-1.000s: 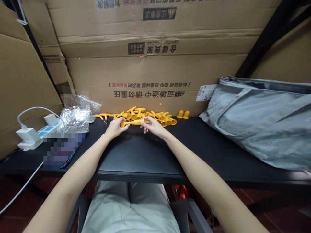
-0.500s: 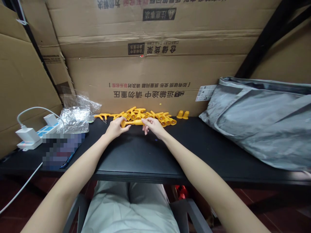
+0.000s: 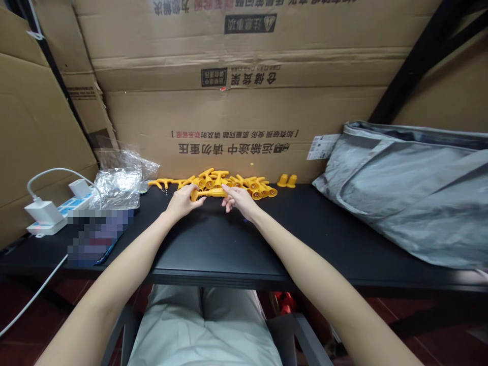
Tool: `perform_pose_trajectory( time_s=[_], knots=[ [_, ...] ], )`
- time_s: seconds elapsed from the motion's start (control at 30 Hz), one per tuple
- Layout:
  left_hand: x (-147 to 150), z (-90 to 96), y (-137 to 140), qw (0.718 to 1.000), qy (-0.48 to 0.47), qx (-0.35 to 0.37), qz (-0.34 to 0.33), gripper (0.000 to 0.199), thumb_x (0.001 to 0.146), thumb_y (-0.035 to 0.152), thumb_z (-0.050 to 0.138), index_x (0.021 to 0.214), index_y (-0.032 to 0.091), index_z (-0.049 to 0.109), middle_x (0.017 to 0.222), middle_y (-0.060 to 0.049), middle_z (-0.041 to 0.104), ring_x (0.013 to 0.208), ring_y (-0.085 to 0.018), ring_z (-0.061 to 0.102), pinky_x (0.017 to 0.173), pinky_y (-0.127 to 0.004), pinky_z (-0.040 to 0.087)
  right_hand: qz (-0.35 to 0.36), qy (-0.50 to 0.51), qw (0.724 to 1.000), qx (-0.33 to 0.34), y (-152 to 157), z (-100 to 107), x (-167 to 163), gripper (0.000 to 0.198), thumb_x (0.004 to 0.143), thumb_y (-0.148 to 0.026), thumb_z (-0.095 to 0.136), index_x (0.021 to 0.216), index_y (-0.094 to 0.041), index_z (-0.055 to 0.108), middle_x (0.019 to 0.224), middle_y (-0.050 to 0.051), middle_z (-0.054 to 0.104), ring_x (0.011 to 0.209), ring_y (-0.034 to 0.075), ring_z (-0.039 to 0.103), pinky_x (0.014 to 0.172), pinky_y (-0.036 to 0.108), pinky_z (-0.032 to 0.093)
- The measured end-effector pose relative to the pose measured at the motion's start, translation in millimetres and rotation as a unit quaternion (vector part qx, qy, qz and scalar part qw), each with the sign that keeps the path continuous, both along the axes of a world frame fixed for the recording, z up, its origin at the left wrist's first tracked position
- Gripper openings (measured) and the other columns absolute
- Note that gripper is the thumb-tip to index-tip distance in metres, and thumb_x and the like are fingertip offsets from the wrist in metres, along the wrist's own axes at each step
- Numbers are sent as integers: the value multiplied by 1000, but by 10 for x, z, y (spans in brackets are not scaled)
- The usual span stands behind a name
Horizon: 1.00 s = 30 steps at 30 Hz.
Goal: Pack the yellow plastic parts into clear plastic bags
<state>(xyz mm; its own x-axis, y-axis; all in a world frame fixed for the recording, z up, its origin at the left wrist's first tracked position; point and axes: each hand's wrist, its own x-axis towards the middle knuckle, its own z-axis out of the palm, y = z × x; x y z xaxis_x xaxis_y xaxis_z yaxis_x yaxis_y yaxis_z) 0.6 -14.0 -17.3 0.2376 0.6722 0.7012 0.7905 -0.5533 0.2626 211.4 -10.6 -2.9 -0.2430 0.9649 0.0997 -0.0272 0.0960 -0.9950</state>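
At the far left of the black table [image 3: 221, 249], a white power strip [image 3: 74, 204] carries two white adapters, the larger one [image 3: 42, 212] with a white cable [image 3: 63, 170] arching from it. Beside the strip lies a flat dark packet [image 3: 99, 239], its face obscured by blurring. Behind the packet I note crumpled clear plastic wrapping [image 3: 116, 184]. Next come yellow T-shaped handles [image 3: 164, 181], a dark metal spiral [image 3: 165, 191] showing beneath them.

The left hand [image 3: 181, 202] has thumb and fingers closed about the flared left end of a yellow piece [image 3: 212, 193]. This piece lies roughly level between both hands, in front of the heaped yellow parts [image 3: 256, 184]. The right hand [image 3: 243, 201] pinches its right end between thumb and forefinger; the remaining fingers are loosely curled underneath. Whether the piece touches the tabletop, I cannot tell.

Right of the heap, two yellow sleeves [image 3: 292, 181] stand upright, side by side, near the cardboard backing [image 3: 244, 109]. A large grey bag [image 3: 404, 195] occupies the right end.
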Motion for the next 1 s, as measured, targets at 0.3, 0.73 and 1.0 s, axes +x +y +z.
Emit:
perform_pose_trajectory(
  time_s=[0.3,0.73,1.0],
  knots=[
    [-44,-52,40,996,8,-80,-25,52,79,45,59,125,21,52,91,-5,68,74,-17,63,66,-26,46,-13,113,987,-110,51,17,-15,16,83,-33,59,81,-18,53,65,4,67,46,11,56,51,25,49],
    [-140,-91,141,993,12,-112,-23,26,84,31,47,75,18,68,68,-3,66,59,-14,56,60,-25,42,-239,96,960,107,441,29,358,43,64,-49,70,84,-24,41,79,3,65,73,20,65,60,31,51],
    [-117,-73,121,992,23,-119,-26,28,84,29,45,71,18,67,63,-2,63,55,-13,52,57,-25,38,-269,-241,888,284,564,13,195,34,75,-40,60,100,-20,50,101,11,64,96,27,59,86,42,42]
  ],
)
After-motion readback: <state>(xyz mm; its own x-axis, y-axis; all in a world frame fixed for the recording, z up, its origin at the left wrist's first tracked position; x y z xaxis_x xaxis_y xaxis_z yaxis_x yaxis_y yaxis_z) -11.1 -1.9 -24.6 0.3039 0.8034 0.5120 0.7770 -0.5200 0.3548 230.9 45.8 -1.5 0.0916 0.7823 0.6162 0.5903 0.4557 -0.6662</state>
